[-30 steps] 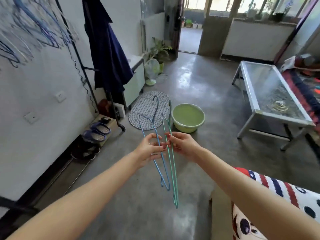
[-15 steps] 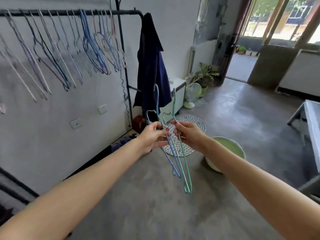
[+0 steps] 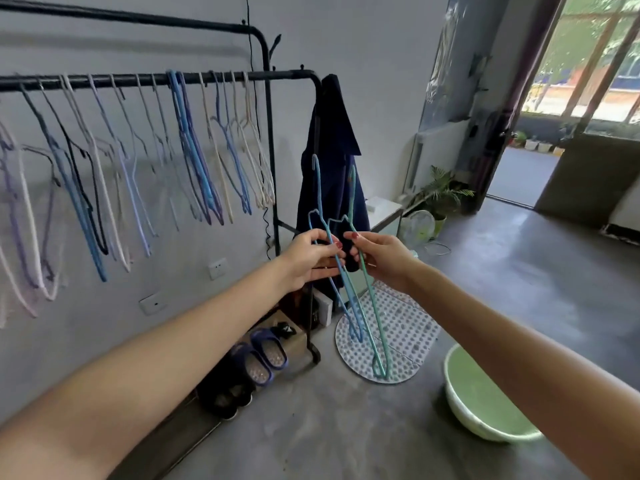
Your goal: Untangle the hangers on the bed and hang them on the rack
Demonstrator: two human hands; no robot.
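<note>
My left hand (image 3: 308, 259) pinches a blue wire hanger (image 3: 341, 282) near its shoulder. Close beside it, my right hand (image 3: 379, 256) pinches a teal wire hanger (image 3: 372, 306). Both hangers hang edge-on, hooks up, side by side, in front of a dark blue coat (image 3: 332, 161). The black clothes rack (image 3: 221, 77) stands to the left along the wall, its rail carrying several hangers (image 3: 194, 150) in blue, white and purple. The two held hangers are to the right of the rack's end post and below its rail.
Slippers (image 3: 266, 355) and dark shoes (image 3: 225, 389) lie on the rack's base. A dotted round mat (image 3: 405, 327) and a green basin (image 3: 485, 396) sit on the concrete floor. A small fan (image 3: 420, 225), a potted plant (image 3: 440, 192) and a doorway (image 3: 519, 168) are beyond.
The view has turned left and up from the floor toward the rack. Both hands have kept their hold on the two hangers and carried them closer to the rack.
</note>
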